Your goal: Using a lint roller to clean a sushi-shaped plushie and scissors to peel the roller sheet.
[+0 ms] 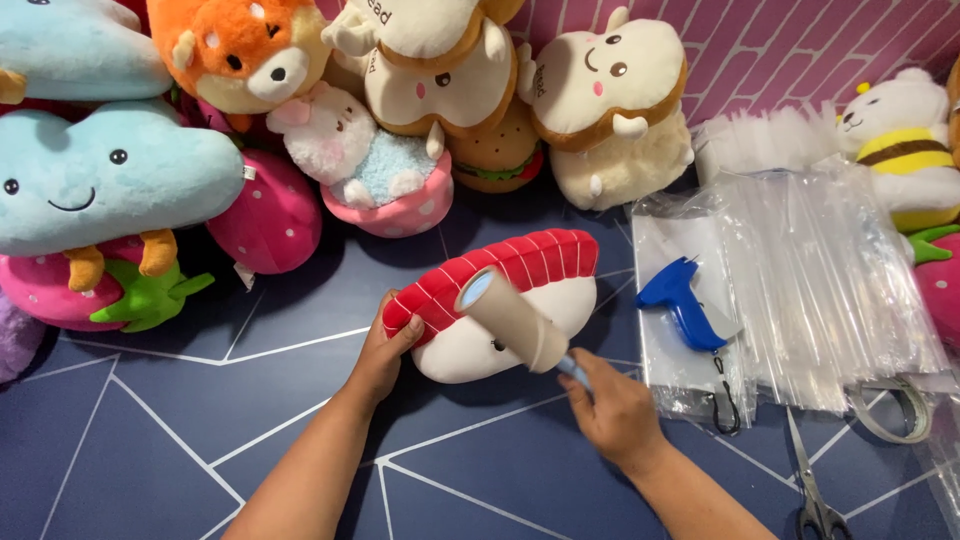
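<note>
A sushi-shaped plush toy (540, 262), red-striped on top and white below, lies on the dark blue floor mat (150, 450). My left hand (385, 350) grips its left end. My right hand (610, 405) holds the light blue handle of a lint roller (512, 318), whose tan roll rests across the toy's front.
Plush toys line the back: blue clouds (110, 175), pink strawberry (270, 220), orange fox (240, 50), bread-shaped toys (610, 100), a bee (905, 140). At right lie clear plastic bags (820, 270), a blue glue gun (685, 300), scissors (815, 495) and a tape roll (895, 410).
</note>
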